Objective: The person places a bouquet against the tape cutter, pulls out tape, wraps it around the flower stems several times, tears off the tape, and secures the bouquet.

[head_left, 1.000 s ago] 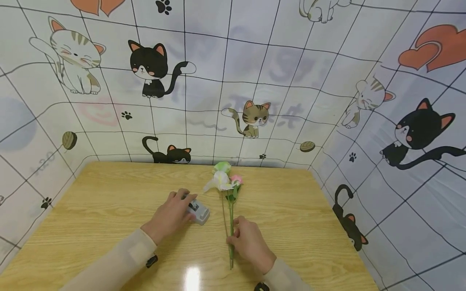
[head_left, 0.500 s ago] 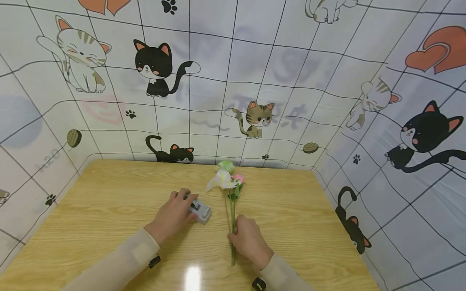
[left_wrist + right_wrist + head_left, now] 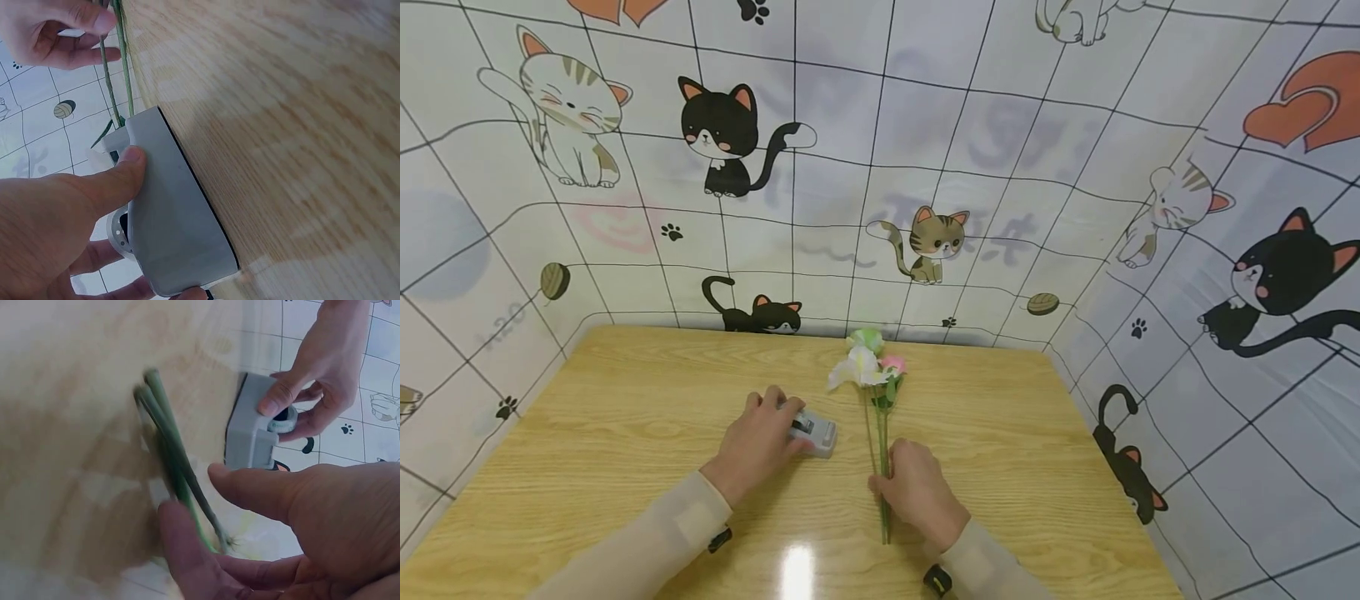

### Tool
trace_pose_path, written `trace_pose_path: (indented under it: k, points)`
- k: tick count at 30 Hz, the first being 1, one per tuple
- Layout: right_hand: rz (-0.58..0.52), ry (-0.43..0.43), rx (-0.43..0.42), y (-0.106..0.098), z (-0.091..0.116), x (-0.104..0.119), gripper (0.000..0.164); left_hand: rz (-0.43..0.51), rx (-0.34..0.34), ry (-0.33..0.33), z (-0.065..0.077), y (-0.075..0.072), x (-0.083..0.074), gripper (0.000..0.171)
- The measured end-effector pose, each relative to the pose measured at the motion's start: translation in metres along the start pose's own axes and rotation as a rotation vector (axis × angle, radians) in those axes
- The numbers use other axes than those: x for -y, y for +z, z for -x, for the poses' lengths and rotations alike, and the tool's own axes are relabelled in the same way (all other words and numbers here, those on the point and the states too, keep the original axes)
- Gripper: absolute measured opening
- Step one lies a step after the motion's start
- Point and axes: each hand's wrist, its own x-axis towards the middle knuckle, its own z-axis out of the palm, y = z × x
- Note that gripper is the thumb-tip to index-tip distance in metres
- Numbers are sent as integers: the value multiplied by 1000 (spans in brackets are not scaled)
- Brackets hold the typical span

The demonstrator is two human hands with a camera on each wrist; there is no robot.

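Note:
My left hand (image 3: 756, 446) grips a grey tape dispenser (image 3: 820, 435) that stands on the table. In the left wrist view, the thumb lies along the side of the dispenser (image 3: 178, 212); in the right wrist view, a tape roll (image 3: 284, 420) shows in it. Right of the dispenser lie artificial flowers: a white bloom (image 3: 859, 368), a pale green bloom (image 3: 867, 339) and a pink bloom (image 3: 892, 364). My right hand (image 3: 925, 492) has its thumb and fingers curled round their thin green stems (image 3: 884, 521), near the lower ends. Some fingers are hidden.
The wooden table (image 3: 647, 400) reaches back to a white cloth wall (image 3: 835, 150) printed with cartoon cats and grid lines. Another cloth wall (image 3: 1210, 417) rises along the right side. Bright light reflects off the table's near part (image 3: 797, 575).
The view has shifted slightly. My right hand's fingers have drawn in and the stems now lie closer together. My left hand stays on the tape dispenser.

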Motion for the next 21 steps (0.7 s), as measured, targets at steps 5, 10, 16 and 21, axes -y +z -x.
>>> trace_pose_path:
  k: [5,10,16,21]
  points:
    - [178,-59,-137,-5,-10,9,45,-12,-12,-17,1,3,-3,58]
    - [167,-220,-83,-4,-31,22,32,-29,-13,-37,2,6,-4,59]
    - [184,-336,47,7,-58,38,26,-33,-37,-25,3,4,-3,56]
    - [183,-343,93,12,-68,45,18,-31,-50,-21,3,4,-4,54]
